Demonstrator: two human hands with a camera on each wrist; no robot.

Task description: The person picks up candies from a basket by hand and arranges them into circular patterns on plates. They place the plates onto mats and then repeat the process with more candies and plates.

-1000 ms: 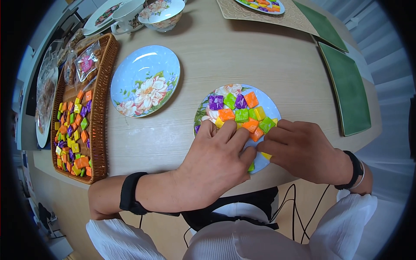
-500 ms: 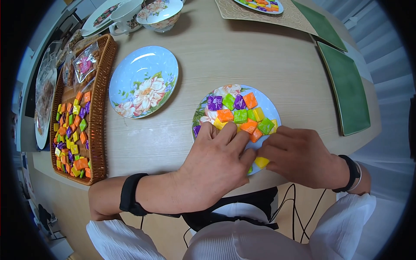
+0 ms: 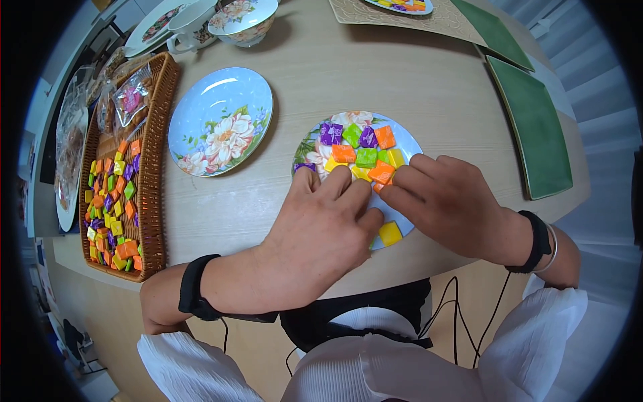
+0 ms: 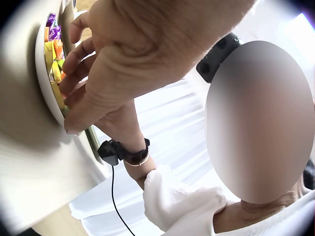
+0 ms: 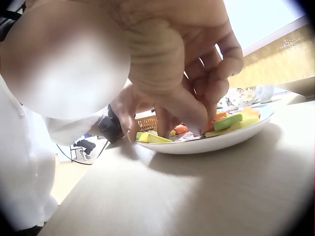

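In the head view, a floral plate (image 3: pixel 404 139) holds several wrapped candies in purple, green, orange and yellow. My left hand (image 3: pixel 315 234) bends over its near left part, fingertips down among the candies; the thumb is by the rim in the left wrist view. From the right, my right hand (image 3: pixel 459 206) reaches over the plate, its fingertips pinching an orange candy (image 3: pixel 379 188) that they mostly cover. One yellow candy (image 3: pixel 390 234) lies near the front rim between the hands. Both hands hide part of the plate.
An empty floral plate (image 3: pixel 221 127) is at upper left, beside a wicker basket (image 3: pixel 153 167) of candies and bagged items. Cups (image 3: pixel 244 25) stand behind. Green trays (image 3: pixel 536 134) and a raised patterned board (image 3: pixel 402 23) with another candy plate are at the back and right.
The candy plate has shifted away from the body with the left hand. The right hand has moved up and left from the front yellow candy to an orange candy.
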